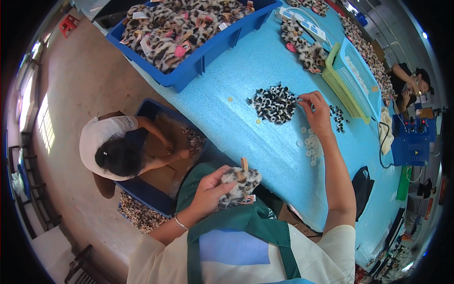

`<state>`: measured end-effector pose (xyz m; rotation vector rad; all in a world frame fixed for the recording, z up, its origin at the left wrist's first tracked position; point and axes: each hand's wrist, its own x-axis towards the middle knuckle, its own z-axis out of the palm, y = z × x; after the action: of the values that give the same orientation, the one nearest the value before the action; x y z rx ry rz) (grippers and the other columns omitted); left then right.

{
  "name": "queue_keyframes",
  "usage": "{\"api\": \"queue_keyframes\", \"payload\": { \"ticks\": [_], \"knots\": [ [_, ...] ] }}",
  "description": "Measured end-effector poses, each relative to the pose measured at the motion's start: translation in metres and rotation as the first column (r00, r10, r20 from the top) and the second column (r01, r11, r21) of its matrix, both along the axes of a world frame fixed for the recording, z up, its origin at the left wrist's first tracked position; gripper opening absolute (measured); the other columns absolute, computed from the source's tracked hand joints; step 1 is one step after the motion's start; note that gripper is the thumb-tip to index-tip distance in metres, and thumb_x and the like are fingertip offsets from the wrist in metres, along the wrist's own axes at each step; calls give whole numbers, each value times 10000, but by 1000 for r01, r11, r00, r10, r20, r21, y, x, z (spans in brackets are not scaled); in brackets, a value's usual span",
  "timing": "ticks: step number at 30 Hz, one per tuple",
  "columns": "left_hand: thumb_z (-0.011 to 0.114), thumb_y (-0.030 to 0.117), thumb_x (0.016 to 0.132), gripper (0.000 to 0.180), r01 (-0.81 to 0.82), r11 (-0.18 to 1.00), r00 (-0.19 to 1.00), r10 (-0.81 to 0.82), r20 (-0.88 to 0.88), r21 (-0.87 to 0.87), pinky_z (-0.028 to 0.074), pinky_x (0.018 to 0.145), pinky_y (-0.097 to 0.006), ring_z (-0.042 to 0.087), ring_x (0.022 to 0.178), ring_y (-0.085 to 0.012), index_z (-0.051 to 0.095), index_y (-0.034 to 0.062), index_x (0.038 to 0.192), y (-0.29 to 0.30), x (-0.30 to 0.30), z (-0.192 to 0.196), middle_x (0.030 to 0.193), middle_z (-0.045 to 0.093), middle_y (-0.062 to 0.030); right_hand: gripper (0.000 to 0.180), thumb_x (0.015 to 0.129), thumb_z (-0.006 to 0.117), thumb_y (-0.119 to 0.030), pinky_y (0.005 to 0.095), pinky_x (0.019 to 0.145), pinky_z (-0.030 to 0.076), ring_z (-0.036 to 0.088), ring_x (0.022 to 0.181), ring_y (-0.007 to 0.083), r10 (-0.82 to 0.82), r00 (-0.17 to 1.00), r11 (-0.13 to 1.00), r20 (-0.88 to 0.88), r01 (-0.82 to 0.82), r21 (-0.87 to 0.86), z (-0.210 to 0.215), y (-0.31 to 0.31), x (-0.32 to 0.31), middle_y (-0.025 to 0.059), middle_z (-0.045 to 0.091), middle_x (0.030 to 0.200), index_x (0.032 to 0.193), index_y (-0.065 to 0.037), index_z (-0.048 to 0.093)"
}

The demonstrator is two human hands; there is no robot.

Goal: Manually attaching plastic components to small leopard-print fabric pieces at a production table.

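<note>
A light blue table (pixel 227 90) carries a blue crate (pixel 208 49) of leopard-print toys, a pile of black-and-white eyes (pixel 274 103), scattered clear washers (pixel 310 146), a green basket (pixel 347 80) and loose plush pieces (pixel 302 45).

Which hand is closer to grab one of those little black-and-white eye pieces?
Probably the right hand: its fingers already touch the eye pile. The left hand holds the leopard-print plush.
</note>
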<state>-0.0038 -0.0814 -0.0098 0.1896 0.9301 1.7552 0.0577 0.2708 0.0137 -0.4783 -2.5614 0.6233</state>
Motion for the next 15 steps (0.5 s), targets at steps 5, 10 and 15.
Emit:
{"api": "queue_keyframes", "payload": {
  "ticks": [5,10,15],
  "knots": [
    [568,49,901,208,-51,997,996,54,64,-49,460,832,-228,553,924,-66,553,-13,1099,-2,0,2,1022,582,-8,165,822,615,-7,348,670,473,597,748,246,47,991,993,124,-60,104,5,9,-8,118,562,848,980,-41,644],
    [563,18,892,286,-97,994,990,102,100,-54,495,857,-287,601,954,-133,530,-25,1172,-2,-1,-7,1078,612,-77,165,822,600,-3,355,680,480,605,769,279,53,986,998,158,-48,-32,12,-1,-16,140,565,862,982,-8,639],
    [539,44,913,258,-131,991,980,133,145,-26,497,852,-267,611,944,-118,544,-35,1159,3,-3,3,1084,623,-78,174,819,632,-12,314,673,490,618,742,220,80,979,997,187,-82,-1,8,10,-16,108,575,829,993,-4,641]
  ]
}}
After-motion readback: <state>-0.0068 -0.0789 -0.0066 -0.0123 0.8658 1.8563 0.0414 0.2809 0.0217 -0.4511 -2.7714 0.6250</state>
